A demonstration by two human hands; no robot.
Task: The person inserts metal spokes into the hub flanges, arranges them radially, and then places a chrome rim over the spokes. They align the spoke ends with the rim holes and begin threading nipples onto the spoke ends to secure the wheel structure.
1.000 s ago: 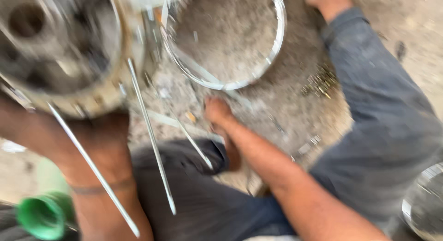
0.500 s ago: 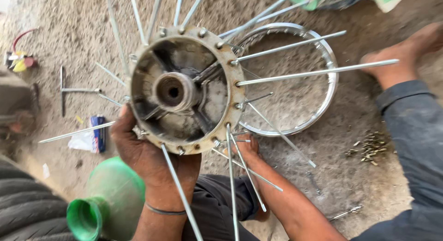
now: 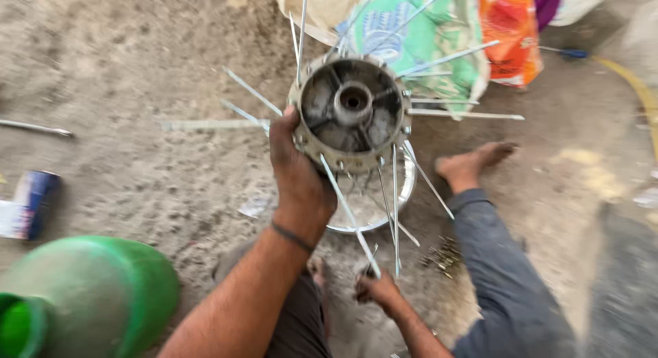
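My left hand (image 3: 296,167) is closed around the rim of a wheel hub (image 3: 351,113), thumb up along its left edge, fingers wrapped behind where I can't see them. The hub is a round drum of dull grey cast metal, hollow, with ribs running in to a short tube at the centre, and its outer lip is dusty and scuffed. Thin straight steel spokes (image 3: 458,114) stick out of it all round like bristles; some point away from my hand to the right, a few hang down past my wrist. A dark band sits on that wrist.

My right hand (image 3: 375,288) is lower, below the hub, pinched narrow on the end of one hanging spoke (image 3: 348,211). Just right of it a small heap of short brassy pins (image 3: 442,254) lies on the dirt.

Behind the hub, under my left hand, a shiny chrome wheel rim (image 3: 403,193) lies flat on the ground. The ground (image 3: 137,70) is grey, gritty packed earth. My bare foot (image 3: 471,165) rests beyond the rim, the leg in blue-grey cloth. Left of my forearm sits a smooth green plastic jug (image 3: 89,296). Above the hub lie crumpled woven sacks (image 3: 439,36), green and orange.
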